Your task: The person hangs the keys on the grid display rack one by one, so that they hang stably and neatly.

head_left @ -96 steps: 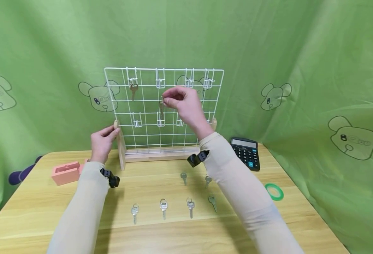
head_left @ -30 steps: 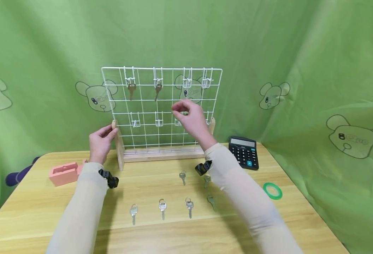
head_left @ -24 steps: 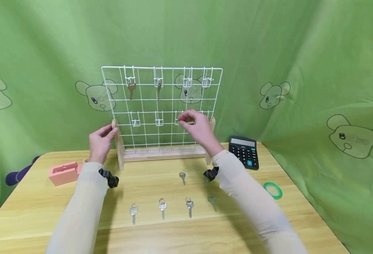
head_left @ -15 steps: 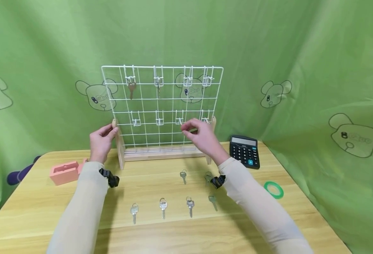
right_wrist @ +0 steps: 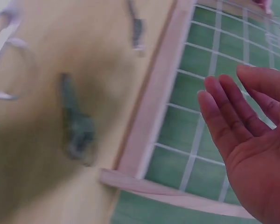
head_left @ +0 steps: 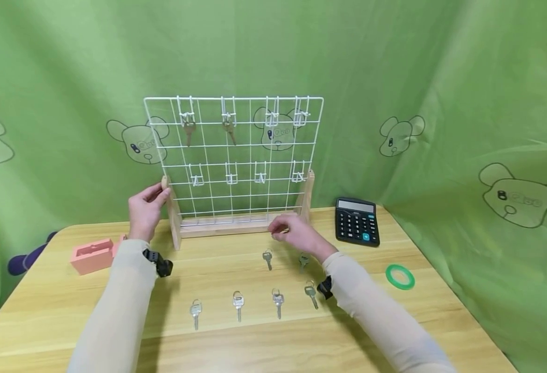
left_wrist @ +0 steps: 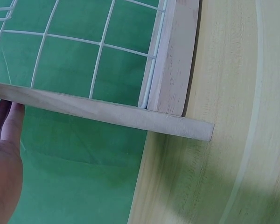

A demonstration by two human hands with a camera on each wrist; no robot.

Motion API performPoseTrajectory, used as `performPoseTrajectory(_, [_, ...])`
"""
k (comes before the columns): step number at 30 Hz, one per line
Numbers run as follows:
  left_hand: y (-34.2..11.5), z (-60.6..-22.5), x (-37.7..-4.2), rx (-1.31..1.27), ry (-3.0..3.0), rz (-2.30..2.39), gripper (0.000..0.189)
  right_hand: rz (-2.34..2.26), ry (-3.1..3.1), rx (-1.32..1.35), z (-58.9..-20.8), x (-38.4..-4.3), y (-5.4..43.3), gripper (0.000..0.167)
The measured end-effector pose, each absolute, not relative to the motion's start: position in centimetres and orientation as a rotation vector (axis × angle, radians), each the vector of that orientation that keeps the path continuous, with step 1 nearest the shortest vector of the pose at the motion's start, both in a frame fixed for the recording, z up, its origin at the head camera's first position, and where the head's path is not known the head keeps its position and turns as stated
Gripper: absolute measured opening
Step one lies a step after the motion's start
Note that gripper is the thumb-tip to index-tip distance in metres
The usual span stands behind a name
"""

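My left hand (head_left: 145,211) pinches the top of the left wooden post (head_left: 174,217) of a white wire grid rack (head_left: 250,178). In the left wrist view, its fingers (left_wrist: 11,126) lie against that post. Two keys hang from upper hooks: one key (head_left: 189,133) at the far left, another key (head_left: 230,131) on the second hook. My right hand (head_left: 297,234) holds nothing, its fingers loosely bent in the right wrist view, just above a key (head_left: 267,259) on the table. Nearby lie a second key (head_left: 303,262) and a third key (head_left: 311,296).
Along the front of the wooden table (head_left: 236,347) lie a left key (head_left: 196,312), a middle key (head_left: 238,305) and a right key (head_left: 278,302). A pink box (head_left: 92,256) stands left. A black calculator (head_left: 357,221) and a green tape roll (head_left: 400,277) lie right.
The second key, earlier in my right hand, now hangs on the second upper hook. My right hand has let go and come down from the grid toward the table; my left stays on the post.
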State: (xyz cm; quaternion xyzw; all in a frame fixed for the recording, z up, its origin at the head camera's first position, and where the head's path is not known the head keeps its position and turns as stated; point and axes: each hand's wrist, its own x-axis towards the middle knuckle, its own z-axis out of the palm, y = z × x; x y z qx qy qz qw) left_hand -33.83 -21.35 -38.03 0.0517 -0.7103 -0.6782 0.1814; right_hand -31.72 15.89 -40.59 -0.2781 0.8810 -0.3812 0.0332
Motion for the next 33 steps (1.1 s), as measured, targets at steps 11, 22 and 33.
performPoseTrajectory(11, [-21.4, -37.9, -34.0, 0.156, -2.009, -1.904, 0.046, -1.028, 2.649, -0.828, -43.0, -31.9, 15.5, 0.028])
performPoseTrajectory(22, [-21.3, -37.9, -33.8, 0.154, -2.011, -1.908, 0.044, -0.897, 2.718, -0.76, -43.5, -31.3, 14.7, 0.031])
performPoseTrajectory(33, [-21.2, -37.9, -33.8, 0.161, -2.015, -1.905, 0.045, -0.807, 2.755, -0.758, -44.8, -32.2, 14.5, 0.026])
